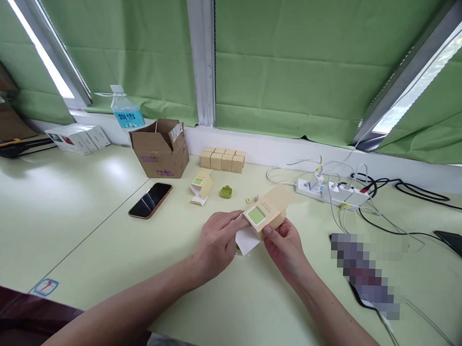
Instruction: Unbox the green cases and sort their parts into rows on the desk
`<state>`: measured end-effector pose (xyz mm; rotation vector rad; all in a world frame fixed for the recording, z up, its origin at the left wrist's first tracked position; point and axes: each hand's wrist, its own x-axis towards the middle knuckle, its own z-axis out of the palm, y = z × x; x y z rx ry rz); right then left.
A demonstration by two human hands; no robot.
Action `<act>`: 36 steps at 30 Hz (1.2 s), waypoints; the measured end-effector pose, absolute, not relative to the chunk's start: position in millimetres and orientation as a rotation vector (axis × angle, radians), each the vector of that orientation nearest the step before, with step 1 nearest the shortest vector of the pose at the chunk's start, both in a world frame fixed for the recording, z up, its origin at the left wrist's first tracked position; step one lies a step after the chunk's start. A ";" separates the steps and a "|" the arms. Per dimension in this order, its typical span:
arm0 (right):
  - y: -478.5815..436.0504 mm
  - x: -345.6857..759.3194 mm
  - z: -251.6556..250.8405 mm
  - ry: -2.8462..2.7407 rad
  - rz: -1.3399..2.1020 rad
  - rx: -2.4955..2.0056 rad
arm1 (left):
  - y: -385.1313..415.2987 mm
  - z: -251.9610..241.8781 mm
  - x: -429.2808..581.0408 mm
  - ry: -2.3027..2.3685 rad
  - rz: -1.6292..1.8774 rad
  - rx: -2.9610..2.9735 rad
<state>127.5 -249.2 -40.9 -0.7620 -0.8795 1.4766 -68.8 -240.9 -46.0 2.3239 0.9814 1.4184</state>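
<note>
Pale green desk (81,213); left hand (215,243) and right hand (285,248), fingers (235,219) clamped on tan carton (273,205), green label (257,215) unreadable.

Daylight comes through two narrow window strips, one at the upper left (38,45) and one at the upper right (419,83), both blown out to white. The green curtains (295,59) soften the rest into even, slightly green light. The pale table (81,213) shows a broad sheen on its left side, and only a faint shadow lies beneath the left hand (217,243), the right hand (285,248) and the small box (265,212) they hold. The centre is sharp, while the window frames lean and bow towards the corners. A pixelated patch (364,268) masks part of the right side
</note>
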 end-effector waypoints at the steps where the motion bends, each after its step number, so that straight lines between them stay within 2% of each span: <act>1: -249.4 127.5 -40.8 -0.881 1.473 -0.765 | -241.0 -45.3 -68.5 0.973 1.397 2.324; 11: -249.3 129.5 -39.9 -0.875 1.356 -0.885 | -243.3 -50.2 -64.6 0.959 1.278 2.058; 17: -248.4 128.4 -42.5 -0.916 1.223 -0.956 | -243.8 -41.4 -64.5 1.054 1.242 1.640; 22: -250.9 127.0 -40.0 -1.005 1.241 -0.989 | -235.5 -40.2 -62.2 1.022 1.153 1.552; 32: -250.7 126.6 -45.6 -1.107 1.283 -1.003 | -228.5 -40.3 -66.7 0.981 1.163 1.392; 36: -248.5 132.0 -46.1 -1.184 1.245 -0.866 | -211.0 -25.6 -83.7 0.975 1.319 1.315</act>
